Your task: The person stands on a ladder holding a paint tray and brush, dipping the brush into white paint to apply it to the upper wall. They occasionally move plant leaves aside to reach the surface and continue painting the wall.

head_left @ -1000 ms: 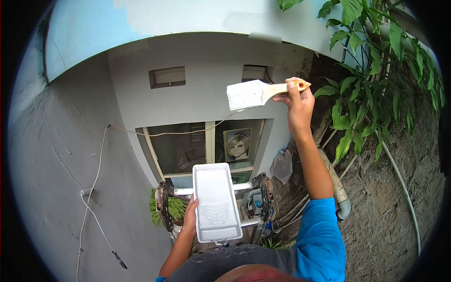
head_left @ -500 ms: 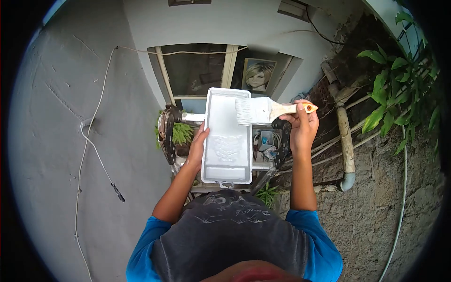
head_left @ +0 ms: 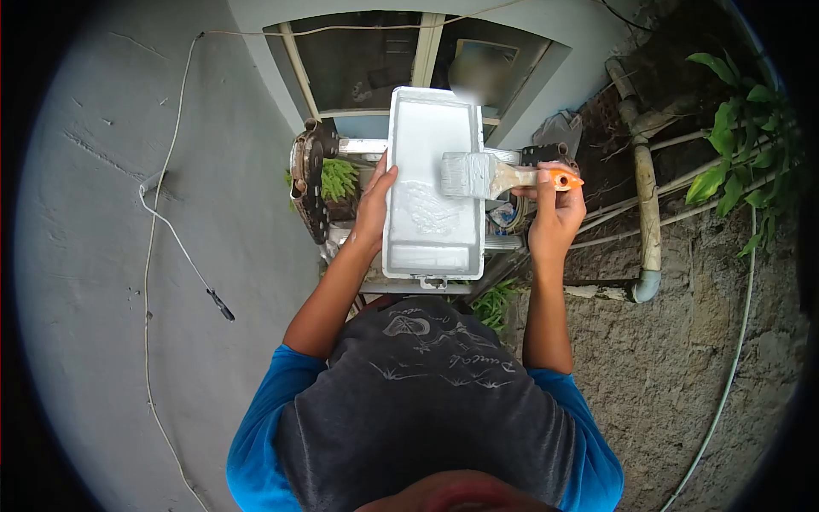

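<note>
A rectangular paint tray [head_left: 433, 218] with white paint inside is held up in front of my body. My left hand [head_left: 373, 205] grips its left side, fingers partly hidden beneath it. A wide paintbrush [head_left: 467, 176] lies level over the tray's right half, its bristles coated white and pointing left. Its wooden handle with an orange end is pinched in my right hand [head_left: 559, 206], just right of the tray. Whether the bristles touch the paint cannot be made out.
Behind the tray are metal ladder parts [head_left: 363, 147] and a window [head_left: 358, 64]. A grey wall [head_left: 247, 256] with a hanging cable is at left. At right are a pipe [head_left: 648, 205], leafy plants [head_left: 725, 128] and a rough wall [head_left: 674, 367].
The view has tilted down, so the window, tray and hands appear higher. The brush has shifted slightly down the tray, its bristles now further inside the right rim.
</note>
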A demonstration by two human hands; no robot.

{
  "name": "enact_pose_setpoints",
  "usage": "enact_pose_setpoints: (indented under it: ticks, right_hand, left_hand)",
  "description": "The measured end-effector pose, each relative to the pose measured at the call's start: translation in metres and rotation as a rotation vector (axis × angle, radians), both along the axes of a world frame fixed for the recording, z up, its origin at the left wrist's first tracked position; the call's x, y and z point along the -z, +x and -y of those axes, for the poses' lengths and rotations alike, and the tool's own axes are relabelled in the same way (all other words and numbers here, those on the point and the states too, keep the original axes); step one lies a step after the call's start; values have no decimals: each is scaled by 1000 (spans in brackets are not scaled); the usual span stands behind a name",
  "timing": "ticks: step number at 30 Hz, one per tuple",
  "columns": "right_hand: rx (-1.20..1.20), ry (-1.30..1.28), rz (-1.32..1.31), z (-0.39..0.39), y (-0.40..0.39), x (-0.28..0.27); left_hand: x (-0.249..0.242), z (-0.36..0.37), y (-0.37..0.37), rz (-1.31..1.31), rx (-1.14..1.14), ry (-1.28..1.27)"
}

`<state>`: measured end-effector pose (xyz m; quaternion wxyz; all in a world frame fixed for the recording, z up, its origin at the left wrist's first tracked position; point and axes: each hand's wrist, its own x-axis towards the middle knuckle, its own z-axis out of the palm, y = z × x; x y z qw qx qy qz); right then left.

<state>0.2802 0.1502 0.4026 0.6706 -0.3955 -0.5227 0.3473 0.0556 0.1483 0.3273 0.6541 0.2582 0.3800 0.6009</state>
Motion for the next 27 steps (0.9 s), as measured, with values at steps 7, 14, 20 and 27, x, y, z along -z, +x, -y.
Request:
enact_pose_setpoints:
  ticks: [7, 14, 20, 27]
  right_hand:
    - [34, 9, -92, -11, 1, 3]
    - [115, 31, -96, -7, -15, 20]
    - [125, 89, -176, 0, -15, 22]
    - [197, 86, -150, 4, -12, 34]
  left_hand:
    - [-6, 3, -1, -6, 13, 15]
    - [7, 0, -4, 12, 2, -4]
    - [10, -2, -4, -33, -3, 7]
    - [18, -5, -6, 14, 17, 32]
